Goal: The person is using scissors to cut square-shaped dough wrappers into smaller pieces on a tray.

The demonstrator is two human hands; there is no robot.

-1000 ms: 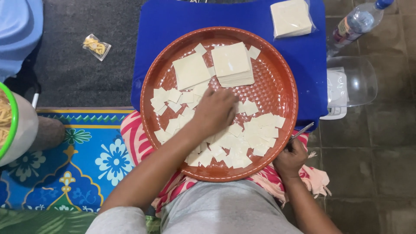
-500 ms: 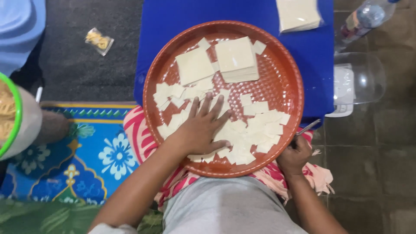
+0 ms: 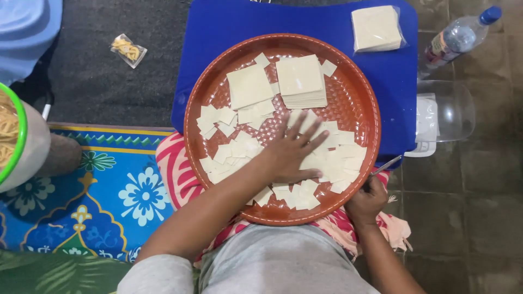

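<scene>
Cut dough squares [image 3: 332,158] are pressed under the spread-open left hand [image 3: 291,155] inside the round tray [image 3: 365,92]; its near rim is flanked by the right hand [image 3: 368,198], closed on a thin blade [image 3: 387,165].

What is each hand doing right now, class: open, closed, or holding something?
Left hand: open, fingers spread flat on the cut dough squares.
Right hand: closed on a thin metal blade.
</scene>
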